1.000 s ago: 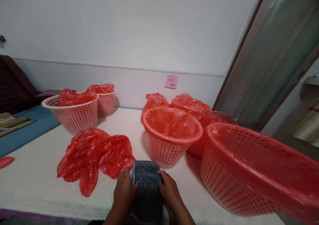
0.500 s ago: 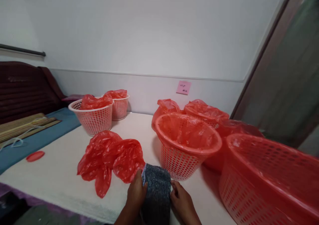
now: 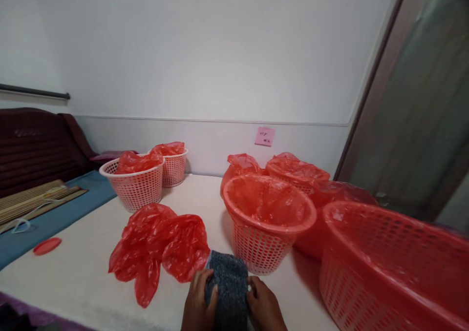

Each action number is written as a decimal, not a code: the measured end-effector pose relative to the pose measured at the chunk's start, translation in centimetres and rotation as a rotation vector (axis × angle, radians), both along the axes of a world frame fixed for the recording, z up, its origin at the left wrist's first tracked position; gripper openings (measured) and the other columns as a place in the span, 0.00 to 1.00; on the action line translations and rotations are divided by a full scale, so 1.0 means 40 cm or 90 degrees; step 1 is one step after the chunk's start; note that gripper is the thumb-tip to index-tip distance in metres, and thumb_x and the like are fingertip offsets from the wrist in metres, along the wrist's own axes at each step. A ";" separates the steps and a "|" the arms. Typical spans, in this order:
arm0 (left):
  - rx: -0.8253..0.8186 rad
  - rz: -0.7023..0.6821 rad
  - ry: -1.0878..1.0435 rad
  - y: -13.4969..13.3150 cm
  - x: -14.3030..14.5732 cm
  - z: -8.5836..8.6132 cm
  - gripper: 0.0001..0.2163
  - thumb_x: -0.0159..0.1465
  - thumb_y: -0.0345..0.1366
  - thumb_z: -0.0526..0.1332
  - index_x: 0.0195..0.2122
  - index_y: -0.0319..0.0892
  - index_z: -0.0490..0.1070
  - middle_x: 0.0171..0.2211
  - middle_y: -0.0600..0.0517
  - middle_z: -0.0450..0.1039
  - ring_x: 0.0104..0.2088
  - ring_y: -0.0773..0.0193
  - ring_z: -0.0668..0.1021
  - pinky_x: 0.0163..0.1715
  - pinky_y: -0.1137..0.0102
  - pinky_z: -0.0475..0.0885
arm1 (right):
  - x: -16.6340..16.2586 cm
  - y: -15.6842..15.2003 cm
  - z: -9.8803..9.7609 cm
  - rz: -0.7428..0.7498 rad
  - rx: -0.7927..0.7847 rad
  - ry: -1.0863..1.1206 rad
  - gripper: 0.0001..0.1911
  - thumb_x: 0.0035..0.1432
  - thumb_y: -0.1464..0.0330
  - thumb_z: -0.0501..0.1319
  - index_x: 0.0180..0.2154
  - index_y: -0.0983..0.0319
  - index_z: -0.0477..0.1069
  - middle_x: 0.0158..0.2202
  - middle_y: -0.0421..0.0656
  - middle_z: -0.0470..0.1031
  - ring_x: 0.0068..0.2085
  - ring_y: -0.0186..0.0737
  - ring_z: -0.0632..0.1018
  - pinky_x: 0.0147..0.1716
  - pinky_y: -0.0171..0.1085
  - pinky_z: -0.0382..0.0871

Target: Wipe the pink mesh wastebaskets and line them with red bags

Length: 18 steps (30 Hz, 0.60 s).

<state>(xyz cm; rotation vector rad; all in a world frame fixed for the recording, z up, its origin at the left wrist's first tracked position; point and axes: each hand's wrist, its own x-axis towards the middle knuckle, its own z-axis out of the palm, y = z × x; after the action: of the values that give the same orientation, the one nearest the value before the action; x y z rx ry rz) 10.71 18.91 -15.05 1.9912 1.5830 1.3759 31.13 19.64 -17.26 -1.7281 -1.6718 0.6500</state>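
A dark grey speckled piece of cloth (image 3: 227,287) with a pale edge strip at its upper left lies at the bottom middle; its lower end runs out of view. My left hand (image 3: 200,299) grips its left edge, fingers bent over the top. At the right edge, my right hand (image 3: 266,304) pinches the cloth between thumb and curled fingers. A crumpled red plastic bag (image 3: 161,243) lies on the white table (image 3: 82,267), just beyond my left hand. Close behind the cloth stands a pink mesh basket (image 3: 256,248) lined with a red bag.
On the right is a large red basket (image 3: 366,267), with more red-bagged baskets behind. Two pale pink baskets (image 3: 137,189) holding red bags stand at the back left. A red oval piece (image 3: 47,246) lies near the left edge. A pink note (image 3: 264,136) is on the wall.
The view has tilted slightly, so the scene sits a little lower and further left. My left fingers now reach further over the cloth. My right hand keeps its pinch.
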 end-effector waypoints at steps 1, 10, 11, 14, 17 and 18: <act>0.017 -0.011 0.000 -0.008 0.004 0.015 0.11 0.63 0.37 0.53 0.45 0.42 0.69 0.42 0.43 0.75 0.45 0.55 0.78 0.46 0.59 0.76 | -0.002 -0.002 0.004 -0.003 0.002 0.002 0.16 0.53 0.75 0.50 0.41 0.62 0.71 0.39 0.47 0.77 0.40 0.42 0.77 0.41 0.35 0.65; 0.149 -0.125 0.057 0.057 0.103 0.332 0.24 0.66 0.34 0.53 0.63 0.48 0.53 0.61 0.44 0.60 0.56 0.57 0.70 0.51 0.60 0.72 | -0.009 -0.017 0.021 -0.018 0.000 -0.007 0.17 0.51 0.80 0.51 0.40 0.66 0.72 0.36 0.49 0.76 0.39 0.42 0.76 0.40 0.34 0.65; 0.153 -0.138 0.074 0.075 0.115 0.356 0.27 0.65 0.33 0.54 0.65 0.49 0.49 0.63 0.44 0.56 0.58 0.57 0.68 0.51 0.60 0.71 | -0.009 -0.018 0.022 -0.020 0.001 -0.007 0.17 0.51 0.81 0.51 0.40 0.67 0.72 0.36 0.49 0.76 0.38 0.42 0.76 0.40 0.34 0.65; 0.162 -0.162 0.127 0.121 0.141 0.389 0.30 0.63 0.30 0.55 0.66 0.47 0.48 0.65 0.43 0.53 0.61 0.55 0.65 0.55 0.57 0.69 | -0.011 -0.020 0.021 -0.030 0.008 -0.002 0.17 0.51 0.81 0.51 0.40 0.66 0.72 0.37 0.49 0.76 0.39 0.42 0.76 0.41 0.34 0.65; 0.176 -0.160 0.172 0.145 0.140 0.386 0.23 0.63 0.28 0.55 0.60 0.44 0.59 0.58 0.43 0.63 0.59 0.54 0.67 0.55 0.55 0.68 | -0.014 -0.025 0.023 -0.043 0.011 0.005 0.17 0.51 0.81 0.51 0.40 0.66 0.72 0.37 0.49 0.77 0.39 0.42 0.77 0.41 0.34 0.65; 0.182 -0.153 0.183 0.148 0.134 0.383 0.20 0.63 0.28 0.54 0.58 0.43 0.63 0.56 0.43 0.65 0.57 0.53 0.68 0.54 0.55 0.68 | -0.015 -0.027 0.024 -0.048 0.010 0.008 0.17 0.51 0.81 0.51 0.40 0.66 0.72 0.37 0.49 0.77 0.39 0.42 0.77 0.41 0.34 0.65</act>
<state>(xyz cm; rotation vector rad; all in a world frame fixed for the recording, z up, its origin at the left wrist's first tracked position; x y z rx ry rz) 16.09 24.81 0.27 2.5506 1.2469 1.3297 30.53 18.55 -16.29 -1.7629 -1.5921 0.6096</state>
